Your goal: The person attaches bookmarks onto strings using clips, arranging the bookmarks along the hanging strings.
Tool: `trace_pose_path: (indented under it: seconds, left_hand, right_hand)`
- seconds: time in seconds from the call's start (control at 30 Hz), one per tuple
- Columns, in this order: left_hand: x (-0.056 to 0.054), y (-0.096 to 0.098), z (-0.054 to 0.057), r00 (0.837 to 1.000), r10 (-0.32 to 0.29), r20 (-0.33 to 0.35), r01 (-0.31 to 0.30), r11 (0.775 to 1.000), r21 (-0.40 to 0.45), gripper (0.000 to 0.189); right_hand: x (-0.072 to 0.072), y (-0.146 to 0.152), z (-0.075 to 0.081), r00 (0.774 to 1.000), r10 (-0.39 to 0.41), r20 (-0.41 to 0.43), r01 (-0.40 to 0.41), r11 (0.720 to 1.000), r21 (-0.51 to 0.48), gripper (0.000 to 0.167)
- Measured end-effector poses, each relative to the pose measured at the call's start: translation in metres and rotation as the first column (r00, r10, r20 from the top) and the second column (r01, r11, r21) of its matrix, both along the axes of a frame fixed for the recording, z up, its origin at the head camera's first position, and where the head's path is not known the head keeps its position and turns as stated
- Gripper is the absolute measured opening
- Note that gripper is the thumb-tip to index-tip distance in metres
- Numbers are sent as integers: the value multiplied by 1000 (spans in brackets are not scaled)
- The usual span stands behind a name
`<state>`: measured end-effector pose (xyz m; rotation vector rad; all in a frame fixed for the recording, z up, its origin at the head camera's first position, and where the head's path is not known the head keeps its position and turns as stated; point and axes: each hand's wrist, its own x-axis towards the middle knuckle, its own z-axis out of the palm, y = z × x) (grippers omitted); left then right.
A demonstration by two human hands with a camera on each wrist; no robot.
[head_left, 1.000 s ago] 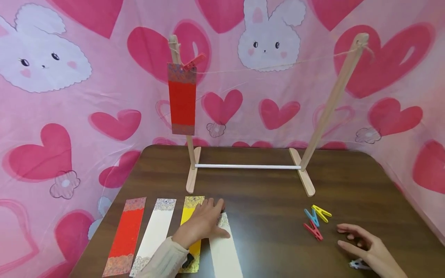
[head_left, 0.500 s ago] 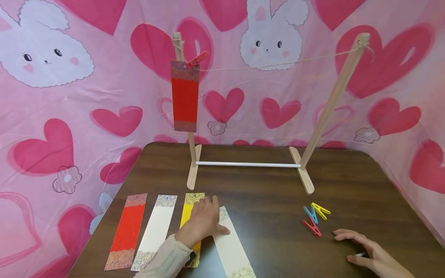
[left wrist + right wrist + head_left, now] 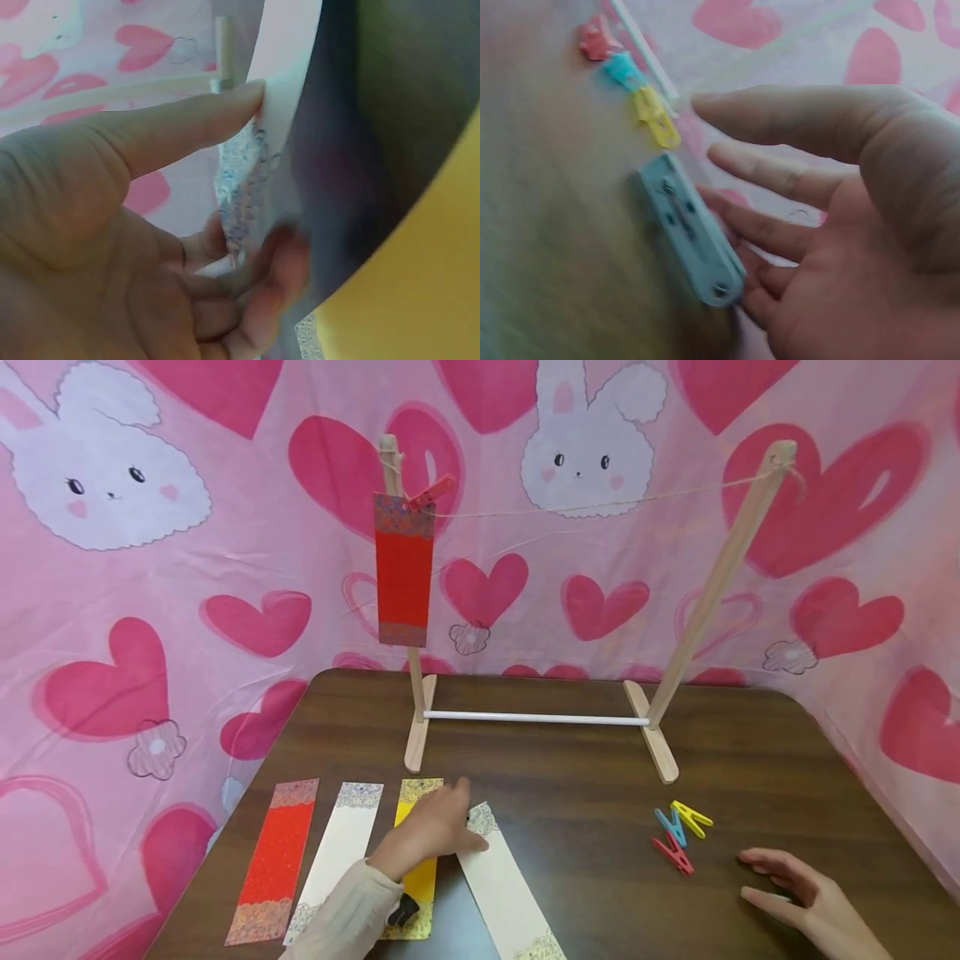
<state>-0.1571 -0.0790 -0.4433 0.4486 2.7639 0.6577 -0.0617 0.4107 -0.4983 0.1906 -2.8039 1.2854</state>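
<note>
In the head view my left hand (image 3: 427, 831) is at the upper end of a cream paper strip (image 3: 502, 885) with lace-patterned ends, which lies slanted on the table. My thumb extends over its upper part, while the other fingers bend at its patterned end, as the left wrist view shows. Under that forearm is a yellow strip (image 3: 421, 885), partly covered. My right hand (image 3: 806, 897) hovers at the right, thumb and fingers apart. A pale clothespin (image 3: 690, 229) lies beside its fingers in the right wrist view and is mostly hidden by the hand in the head view.
Yellow (image 3: 692, 818), blue (image 3: 671, 827) and red (image 3: 673, 852) clothespins lie together. A red strip (image 3: 272, 860) and a white strip (image 3: 339, 852) lie left. Behind stands a wooden frame (image 3: 712, 585) with a string; a red clip (image 3: 432, 492) holds a red strip (image 3: 405, 578) there.
The cream strip has turned slightly, its lower end swinging right. My left hand stays over its upper end. The right hand shifted a little, and the pale clothespin beneath it is now mostly covered.
</note>
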Motion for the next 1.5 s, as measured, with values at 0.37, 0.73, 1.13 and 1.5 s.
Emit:
trace_pose_path:
  seconds: [0.37, 0.73, 1.13, 1.5]
  left_hand:
    - [-8, -14, 15, 993, -70, 93, 35, 942, 334, 42]
    - [-14, -20, 21, 992, -125, -2, 111, 872, 476, 47]
    - [-17, -19, 32, 998, -22, 50, -15, 764, 645, 28]
    - [-16, -25, 39, 996, 88, -15, -50, 697, 716, 10]
  right_hand:
    - [-2, 7, -8, 993, 27, -113, -24, 999, 33, 35]
    - [2, -2, -7, 957, -215, -196, 207, 976, -59, 22]
    - [-1, -8, -6, 965, -263, -24, 263, 965, 3, 34]
    - [-1, -2, -12, 954, -255, -156, 270, 959, 83, 27]
